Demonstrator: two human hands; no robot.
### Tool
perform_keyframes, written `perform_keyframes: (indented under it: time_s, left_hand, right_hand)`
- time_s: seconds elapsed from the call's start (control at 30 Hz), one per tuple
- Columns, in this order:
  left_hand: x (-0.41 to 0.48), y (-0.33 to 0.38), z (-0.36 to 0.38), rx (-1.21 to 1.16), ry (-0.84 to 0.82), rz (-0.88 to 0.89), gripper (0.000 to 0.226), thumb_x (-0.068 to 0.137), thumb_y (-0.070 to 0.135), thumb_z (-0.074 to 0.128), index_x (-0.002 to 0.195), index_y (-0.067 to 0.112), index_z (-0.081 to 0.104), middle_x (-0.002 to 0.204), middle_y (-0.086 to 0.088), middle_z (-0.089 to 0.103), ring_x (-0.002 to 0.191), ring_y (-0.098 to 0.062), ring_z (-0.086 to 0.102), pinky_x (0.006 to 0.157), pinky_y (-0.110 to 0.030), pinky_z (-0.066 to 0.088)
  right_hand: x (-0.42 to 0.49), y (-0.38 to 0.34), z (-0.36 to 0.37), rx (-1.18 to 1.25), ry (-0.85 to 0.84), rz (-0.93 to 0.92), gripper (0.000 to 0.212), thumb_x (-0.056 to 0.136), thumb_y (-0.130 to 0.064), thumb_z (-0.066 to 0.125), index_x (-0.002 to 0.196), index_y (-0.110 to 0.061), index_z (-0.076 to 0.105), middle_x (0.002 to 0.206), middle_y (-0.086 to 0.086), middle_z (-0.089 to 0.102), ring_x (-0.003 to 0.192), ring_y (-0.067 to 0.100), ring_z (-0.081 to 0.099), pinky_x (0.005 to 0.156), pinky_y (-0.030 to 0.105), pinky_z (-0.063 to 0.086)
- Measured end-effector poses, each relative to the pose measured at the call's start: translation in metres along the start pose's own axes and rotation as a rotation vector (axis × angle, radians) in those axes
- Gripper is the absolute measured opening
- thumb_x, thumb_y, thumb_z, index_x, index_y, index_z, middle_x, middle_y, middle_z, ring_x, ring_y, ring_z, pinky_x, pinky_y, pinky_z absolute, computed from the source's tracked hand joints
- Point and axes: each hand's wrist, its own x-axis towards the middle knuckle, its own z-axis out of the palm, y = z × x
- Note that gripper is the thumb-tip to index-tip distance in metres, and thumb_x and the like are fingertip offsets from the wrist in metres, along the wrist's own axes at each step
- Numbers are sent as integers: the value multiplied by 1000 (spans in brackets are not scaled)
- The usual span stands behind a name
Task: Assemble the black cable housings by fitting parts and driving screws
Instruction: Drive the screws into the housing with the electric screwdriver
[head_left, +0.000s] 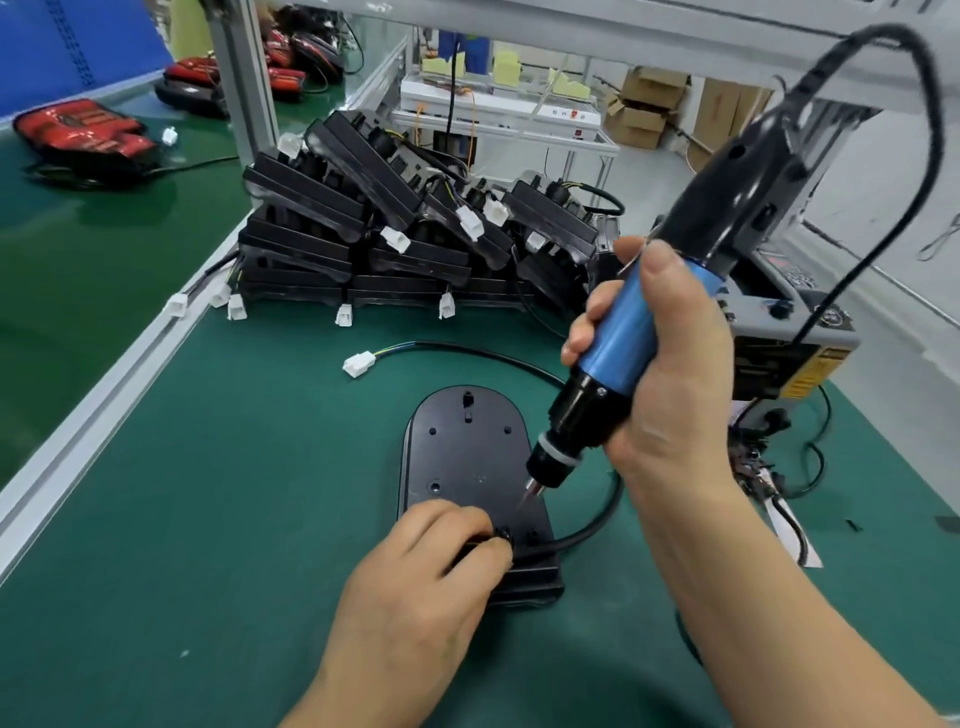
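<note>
A black cable housing (462, 457) lies flat on the green mat, rounded end away from me, screw holes facing up. My left hand (415, 587) pinches a small black clamp piece (480, 545) at the housing's near end, where a black cable (592, 525) leaves it. That cable loops back to a white connector (359, 364). My right hand (660, 364) grips a blue and black electric screwdriver (623, 343), tilted, its bit tip (527, 501) just above the housing beside my left fingers.
A pile of black housings (410, 234) with white plugs is stacked behind the work spot. A grey box unit (795, 332) stands at the right with loose wires beside it. At left runs a green conveyor (78, 244) carrying red and black units (83, 135).
</note>
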Motion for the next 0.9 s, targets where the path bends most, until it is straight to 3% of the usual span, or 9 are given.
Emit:
perform_keyframes:
  time_s: [0.47,0.9]
  left_hand:
    - [1,2,-1,23,7,-20,13,76,5,71,82,15,67,89,1,63,85,-21,56,64,-29,50]
    - [4,5,-4,-13,-4,-59,15,73,5,74,81,15,66,88,2,62,83,-21,58,52,-32,49]
  right_hand:
    - [-4,5,11,-67,-157,-31,29,78,-32,62,96,-10,57,65,3,56,48,18,52,49,28,46]
    - [-14,4,22,-151,-263,-107,22,78,-28,60,87,-11,51,60,2,54,43,22,50,49,29,43]
